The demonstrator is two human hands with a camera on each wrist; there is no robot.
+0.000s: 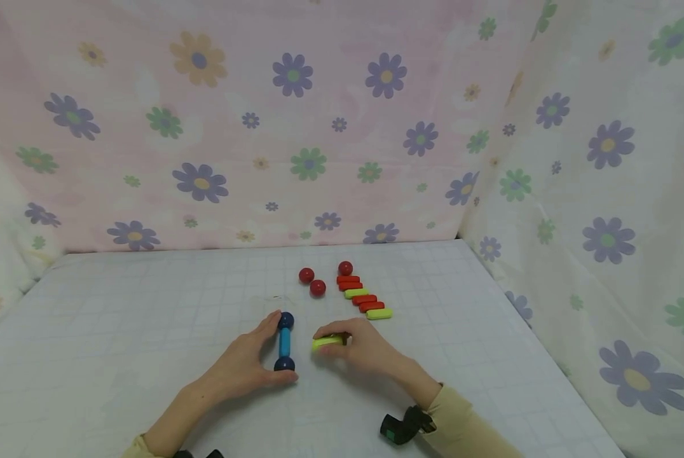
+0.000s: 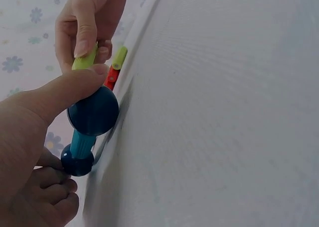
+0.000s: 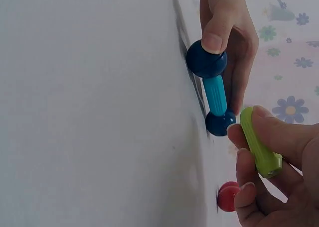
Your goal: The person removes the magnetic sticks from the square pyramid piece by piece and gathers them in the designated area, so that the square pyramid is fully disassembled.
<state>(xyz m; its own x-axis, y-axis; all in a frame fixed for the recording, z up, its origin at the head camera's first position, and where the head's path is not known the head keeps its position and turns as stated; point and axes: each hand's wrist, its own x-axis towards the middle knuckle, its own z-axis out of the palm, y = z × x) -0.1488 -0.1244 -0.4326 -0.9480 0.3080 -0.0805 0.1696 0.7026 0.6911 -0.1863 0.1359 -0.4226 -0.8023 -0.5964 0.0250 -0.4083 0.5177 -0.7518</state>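
My left hand [image 1: 239,364] holds a dumbbell-shaped piece by its two ends, thumb on the near ball and fingers at the far one. It consists of a light blue stick [image 1: 285,342] joining two dark blue balls [image 1: 285,319]. To its right, my right hand [image 1: 369,346] pinches a yellow-green stick [image 1: 326,343] between thumb and fingers. In the right wrist view this ribbed stick [image 3: 259,143] is tilted, apart from the blue piece, its flat end [image 3: 270,173] showing. The left wrist view has the near blue ball [image 2: 94,112] under the thumb.
Beyond the hands on the white-covered table [image 1: 119,318] lie three red balls [image 1: 318,288]. Beside them a slanting row of red sticks [image 1: 365,299] and yellow-green sticks [image 1: 379,313] runs to the right. Flowered cloth [image 1: 250,159] hangs behind the table and along its sides.
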